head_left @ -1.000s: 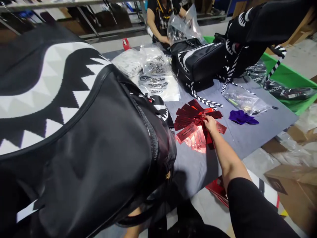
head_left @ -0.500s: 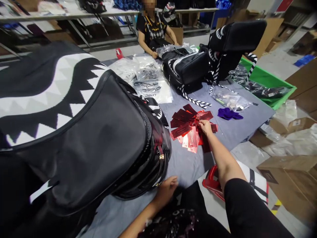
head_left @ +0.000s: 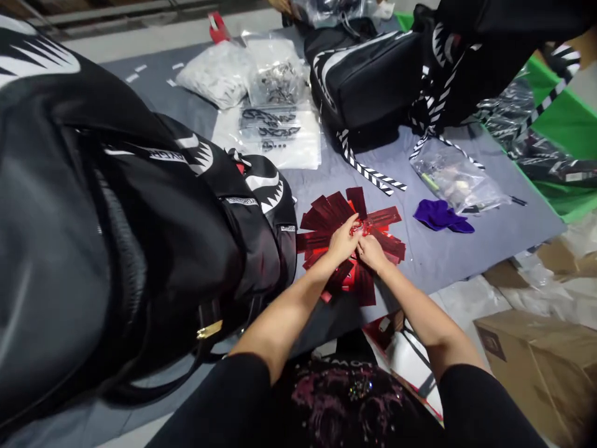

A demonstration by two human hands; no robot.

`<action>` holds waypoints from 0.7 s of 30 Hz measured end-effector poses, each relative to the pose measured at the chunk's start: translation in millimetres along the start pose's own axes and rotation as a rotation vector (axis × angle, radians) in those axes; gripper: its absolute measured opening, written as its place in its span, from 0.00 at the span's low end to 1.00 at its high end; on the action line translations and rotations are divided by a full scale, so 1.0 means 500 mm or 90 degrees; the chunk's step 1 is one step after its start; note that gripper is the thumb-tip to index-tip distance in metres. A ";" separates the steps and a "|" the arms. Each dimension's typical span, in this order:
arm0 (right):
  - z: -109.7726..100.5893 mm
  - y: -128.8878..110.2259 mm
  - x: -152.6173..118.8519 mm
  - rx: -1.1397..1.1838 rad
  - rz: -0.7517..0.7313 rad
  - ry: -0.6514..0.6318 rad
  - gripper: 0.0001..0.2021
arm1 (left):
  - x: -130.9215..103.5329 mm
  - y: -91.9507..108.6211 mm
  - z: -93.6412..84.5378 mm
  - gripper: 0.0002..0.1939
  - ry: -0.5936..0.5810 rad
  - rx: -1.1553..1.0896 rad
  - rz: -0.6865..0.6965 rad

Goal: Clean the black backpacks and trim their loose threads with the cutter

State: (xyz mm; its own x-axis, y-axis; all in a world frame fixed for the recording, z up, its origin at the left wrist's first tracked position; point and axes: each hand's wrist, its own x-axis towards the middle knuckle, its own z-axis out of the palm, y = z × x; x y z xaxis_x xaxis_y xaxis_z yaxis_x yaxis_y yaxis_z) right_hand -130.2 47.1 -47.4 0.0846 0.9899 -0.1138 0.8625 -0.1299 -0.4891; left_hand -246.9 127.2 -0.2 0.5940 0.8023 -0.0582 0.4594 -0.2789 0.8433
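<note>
Red shiny strips [head_left: 326, 214] lie fanned out in a round bunch on the grey cloth-covered table [head_left: 494, 239]. Both hands meet at the centre of the bunch. My left hand [head_left: 345, 239] is closed, its thumb and fingers pinching the gathered red middle. Just to its right my right hand [head_left: 370, 250] is closed too, the fingertips bent against the same red centre. What exactly lies between the right fingertips is too small to make out. Left of the strips stand large black backpacks [head_left: 181, 211] with white shark-teeth prints.
Plastic bags [head_left: 275, 134] and black bags with striped straps [head_left: 373, 81] lie at the back. A purple cloth [head_left: 443, 216] and a clear bag of small items [head_left: 459, 180] are on the right, near a green bin [head_left: 578, 130]. Cardboard boxes [head_left: 536, 367] stand beyond the table edge.
My left hand has moved from the table's near edge up to the red bunch, beside my right hand. The view has turned downward and the co-worker is mostly out of it.
</note>
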 end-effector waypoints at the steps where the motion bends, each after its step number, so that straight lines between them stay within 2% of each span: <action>1: -0.009 0.007 0.000 -0.001 0.001 -0.014 0.13 | 0.017 0.000 -0.004 0.18 -0.032 0.017 0.001; 2: -0.018 0.014 0.001 -0.001 0.005 -0.026 0.13 | 0.027 0.000 -0.007 0.14 -0.049 0.032 -0.005; 4: -0.036 0.032 0.004 -0.003 0.021 -0.046 0.12 | 0.035 0.001 -0.009 0.09 -0.035 0.058 -0.024; 8: -0.070 0.077 0.003 0.000 0.082 -0.060 0.08 | 0.039 0.005 -0.011 0.12 0.057 0.116 -0.085; 10: -0.088 0.097 -0.002 0.016 0.121 -0.045 0.06 | 0.045 0.007 -0.020 0.13 0.096 0.133 -0.108; 12: -0.111 0.109 -0.003 0.048 0.152 -0.006 0.08 | 0.048 0.011 -0.032 0.10 0.095 0.133 -0.102; 13: -0.126 0.111 -0.001 0.070 0.161 0.023 0.10 | 0.046 0.015 -0.037 0.08 0.084 0.128 -0.092; 15: -0.162 0.106 0.008 0.125 0.167 0.087 0.15 | 0.034 0.027 -0.045 0.14 0.087 0.117 -0.065; 17: -0.209 0.092 0.014 0.179 0.160 0.139 0.19 | 0.011 0.045 -0.053 0.24 0.138 0.097 -0.040; 18: -0.234 0.082 0.013 0.218 0.150 0.156 0.20 | -0.003 0.057 -0.061 0.25 0.169 0.080 -0.029; 21: -0.305 0.042 -0.011 0.464 0.094 0.158 0.22 | -0.051 0.105 -0.099 0.19 0.216 0.000 0.010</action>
State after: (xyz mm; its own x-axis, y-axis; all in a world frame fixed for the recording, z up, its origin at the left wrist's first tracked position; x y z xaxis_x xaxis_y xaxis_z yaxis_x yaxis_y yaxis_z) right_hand -36.3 47.6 74.8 0.3561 0.9320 -0.0672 0.2961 -0.1808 -0.9379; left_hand -270.3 118.3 71.9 0.3480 0.9276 0.1359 0.4517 -0.2930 0.8427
